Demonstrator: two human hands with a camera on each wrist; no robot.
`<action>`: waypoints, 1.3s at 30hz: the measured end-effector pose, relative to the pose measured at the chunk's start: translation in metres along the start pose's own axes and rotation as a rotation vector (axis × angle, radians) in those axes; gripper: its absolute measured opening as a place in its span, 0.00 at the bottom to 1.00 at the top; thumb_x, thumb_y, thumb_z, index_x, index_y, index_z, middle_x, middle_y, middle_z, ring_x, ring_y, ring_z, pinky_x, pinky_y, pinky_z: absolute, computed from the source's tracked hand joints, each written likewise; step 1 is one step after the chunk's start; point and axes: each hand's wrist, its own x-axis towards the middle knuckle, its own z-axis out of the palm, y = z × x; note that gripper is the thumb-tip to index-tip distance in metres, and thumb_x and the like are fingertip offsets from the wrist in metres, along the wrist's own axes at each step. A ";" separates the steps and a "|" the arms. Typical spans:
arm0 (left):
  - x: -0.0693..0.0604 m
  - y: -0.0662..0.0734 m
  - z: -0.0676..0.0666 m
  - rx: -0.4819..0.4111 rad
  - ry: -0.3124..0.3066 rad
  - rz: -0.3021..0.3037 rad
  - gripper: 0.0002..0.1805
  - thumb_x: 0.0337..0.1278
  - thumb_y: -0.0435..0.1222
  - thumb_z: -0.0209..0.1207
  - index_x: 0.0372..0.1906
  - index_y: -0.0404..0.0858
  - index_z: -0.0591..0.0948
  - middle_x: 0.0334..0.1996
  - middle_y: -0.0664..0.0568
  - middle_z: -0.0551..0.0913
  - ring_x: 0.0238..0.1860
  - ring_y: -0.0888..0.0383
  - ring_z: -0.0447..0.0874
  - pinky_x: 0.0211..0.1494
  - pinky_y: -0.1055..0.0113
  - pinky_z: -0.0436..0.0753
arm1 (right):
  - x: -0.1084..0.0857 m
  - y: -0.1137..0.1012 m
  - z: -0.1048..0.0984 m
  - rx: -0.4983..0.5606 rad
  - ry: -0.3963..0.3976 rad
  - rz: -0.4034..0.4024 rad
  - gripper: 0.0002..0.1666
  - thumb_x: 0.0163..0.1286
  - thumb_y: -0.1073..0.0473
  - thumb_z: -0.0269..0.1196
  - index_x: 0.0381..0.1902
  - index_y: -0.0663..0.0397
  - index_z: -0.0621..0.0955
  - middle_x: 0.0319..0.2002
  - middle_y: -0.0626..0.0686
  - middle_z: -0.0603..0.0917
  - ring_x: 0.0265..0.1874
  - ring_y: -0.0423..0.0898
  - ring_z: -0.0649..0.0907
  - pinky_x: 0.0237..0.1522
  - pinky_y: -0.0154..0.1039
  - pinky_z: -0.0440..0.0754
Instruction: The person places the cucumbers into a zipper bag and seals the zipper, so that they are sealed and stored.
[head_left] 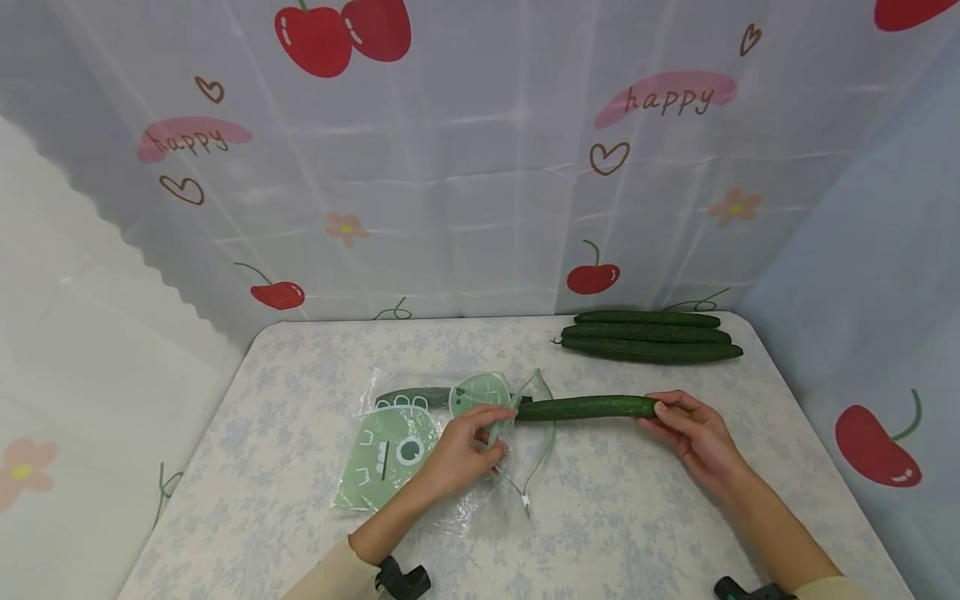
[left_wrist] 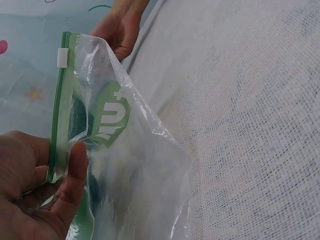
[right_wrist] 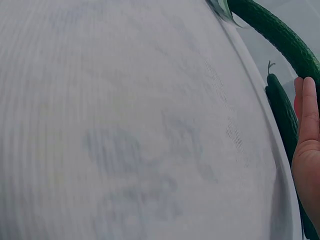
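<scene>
So the person's right hand has one end of a cucumber pinched between thumb and fingers, and the thing is pretty much level, just above the table. Its other end is right at the mouth of a clear zip bag, next to the left hand's fingertips, but I honestly can't tell how far in it goes. The left hand is pinching the bag's green edge between thumb and fingers, and the mouth is gaping open on the cucumber side. There's a little white slider at the near end of that edge. The bag has a green cartoon face on it, and you can see a second cucumber through the plastic. Three more cucumbers lie side by side at the back right of the table, by the cherry-print curtain.
</scene>
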 end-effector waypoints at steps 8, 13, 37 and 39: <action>0.002 -0.001 0.000 -0.015 0.001 0.013 0.27 0.67 0.24 0.63 0.70 0.37 0.83 0.74 0.39 0.78 0.38 0.64 0.85 0.34 0.73 0.90 | 0.009 0.012 0.016 -0.029 -0.009 0.041 0.17 0.85 0.71 0.53 0.59 0.56 0.85 0.54 0.50 0.86 0.57 0.44 0.90 0.63 0.37 0.87; 0.004 -0.002 -0.001 -0.012 0.008 0.013 0.26 0.66 0.24 0.64 0.68 0.39 0.84 0.73 0.41 0.79 0.37 0.66 0.85 0.34 0.71 0.90 | 0.015 0.022 0.026 -0.054 0.006 0.068 0.15 0.84 0.69 0.55 0.59 0.54 0.85 0.54 0.49 0.87 0.56 0.43 0.90 0.62 0.37 0.88; 0.011 -0.008 0.004 -0.069 0.044 0.032 0.26 0.64 0.27 0.68 0.67 0.42 0.85 0.69 0.46 0.82 0.37 0.67 0.82 0.35 0.76 0.85 | 0.030 0.036 0.056 -0.122 0.130 0.160 0.11 0.81 0.65 0.62 0.57 0.58 0.84 0.54 0.50 0.85 0.54 0.44 0.91 0.60 0.38 0.90; 0.011 -0.008 0.004 -0.062 0.053 0.034 0.27 0.63 0.27 0.69 0.67 0.43 0.86 0.69 0.47 0.83 0.37 0.68 0.83 0.34 0.76 0.85 | 0.031 0.036 0.058 -0.129 0.136 0.160 0.10 0.81 0.65 0.62 0.56 0.57 0.84 0.54 0.50 0.84 0.53 0.44 0.92 0.60 0.38 0.90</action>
